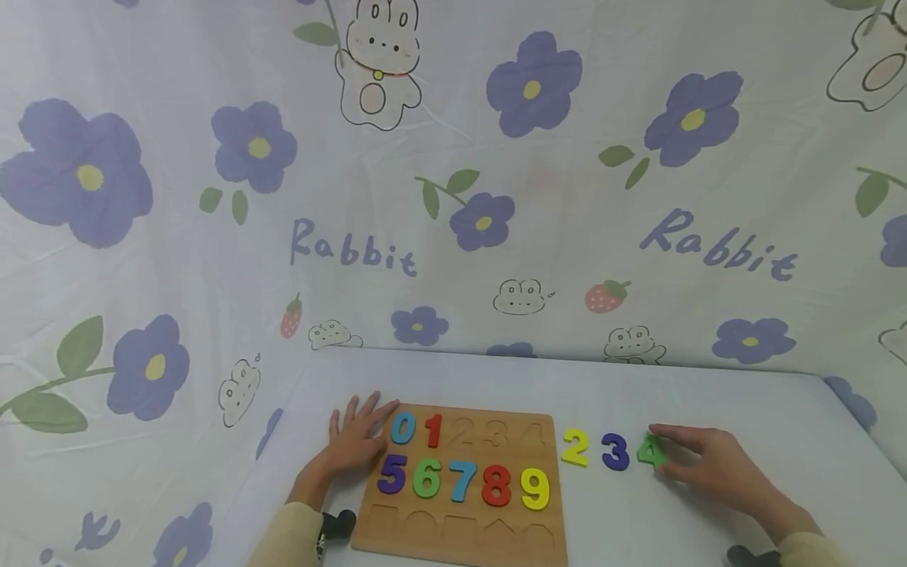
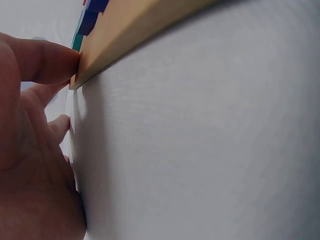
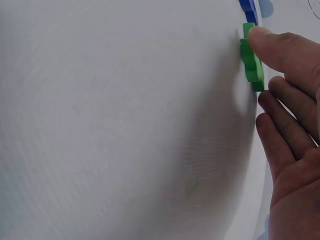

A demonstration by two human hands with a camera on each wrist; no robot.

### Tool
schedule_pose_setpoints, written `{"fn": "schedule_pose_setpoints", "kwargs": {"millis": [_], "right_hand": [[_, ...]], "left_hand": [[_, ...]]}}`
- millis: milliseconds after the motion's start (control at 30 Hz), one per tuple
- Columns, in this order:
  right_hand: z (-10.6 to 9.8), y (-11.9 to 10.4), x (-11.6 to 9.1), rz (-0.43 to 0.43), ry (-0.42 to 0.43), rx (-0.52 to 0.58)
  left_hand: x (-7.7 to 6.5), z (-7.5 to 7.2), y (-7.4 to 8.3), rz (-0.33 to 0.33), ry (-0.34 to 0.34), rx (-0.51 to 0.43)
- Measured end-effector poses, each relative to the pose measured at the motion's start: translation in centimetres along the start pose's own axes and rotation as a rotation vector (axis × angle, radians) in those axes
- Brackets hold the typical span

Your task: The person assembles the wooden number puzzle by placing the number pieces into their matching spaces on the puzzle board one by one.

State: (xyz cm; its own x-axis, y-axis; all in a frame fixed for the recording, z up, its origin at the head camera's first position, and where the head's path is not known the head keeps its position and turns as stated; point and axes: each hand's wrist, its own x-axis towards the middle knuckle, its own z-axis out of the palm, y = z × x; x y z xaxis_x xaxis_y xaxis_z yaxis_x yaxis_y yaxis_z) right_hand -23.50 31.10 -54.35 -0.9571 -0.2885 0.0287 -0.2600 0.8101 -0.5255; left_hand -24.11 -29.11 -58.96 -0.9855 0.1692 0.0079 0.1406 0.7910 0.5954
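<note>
A wooden number puzzle board [image 1: 460, 457] lies on the white table. Blue 0, red 1 and the numbers 5 through 9 sit on it, while the outlines of 2, 3 and 4 show bare wood. My left hand [image 1: 353, 439] rests at the board's left edge with fingers spread; its thumb [image 2: 52, 62] touches the board's side in the left wrist view. To the right of the board, my right hand [image 1: 723, 468] holds the green number 4 [image 1: 649, 451] between thumb and index finger. In the right wrist view, the thumb presses on the green 4 [image 3: 251, 62].
A yellow number 2 [image 1: 576, 447] and a purple number 3 [image 1: 616, 452] lie in a row between the board and the green 4. Behind the table [image 1: 453, 378] hangs a white cloth [image 1: 553, 252] printed with flowers and rabbits.
</note>
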Motion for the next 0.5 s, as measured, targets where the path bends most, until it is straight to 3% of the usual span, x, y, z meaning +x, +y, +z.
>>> {"fn": "schedule_pose_setpoints", "kwargs": {"millis": [500], "right_hand": [[0.56, 0.40, 0.15, 0.015, 0.014, -0.016]], "left_hand": [[0.57, 0.34, -0.44, -0.050, -0.027, 0.037]]}}
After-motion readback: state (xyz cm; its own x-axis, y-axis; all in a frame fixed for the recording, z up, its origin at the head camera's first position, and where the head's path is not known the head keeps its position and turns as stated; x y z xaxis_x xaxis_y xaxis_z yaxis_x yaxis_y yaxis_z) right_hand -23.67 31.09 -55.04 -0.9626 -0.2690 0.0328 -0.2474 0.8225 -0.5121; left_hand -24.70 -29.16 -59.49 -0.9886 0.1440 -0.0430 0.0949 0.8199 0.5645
